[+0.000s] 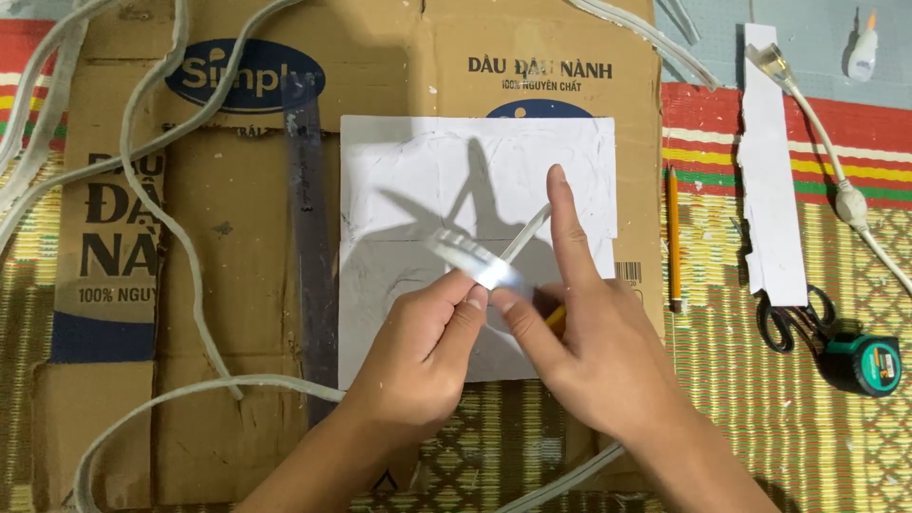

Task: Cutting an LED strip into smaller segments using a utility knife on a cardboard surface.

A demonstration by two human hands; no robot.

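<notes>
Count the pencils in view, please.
2: one pencil lies on the mat right of the cardboard; a yellow one peeks from the right hand, mostly hidden.

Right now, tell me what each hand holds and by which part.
Both hands share a small clear plastic strip. The left hand pinches its lower end; the right hand pinches beside it, forefinger raised. A yellow object shows under the right hand; unclear what.

Left hand (432, 332) pinches; right hand (589, 351) pinches, index finger raised.

Both hands (513, 332) on a clear strip (480, 261) above white board (408, 171).
</notes>
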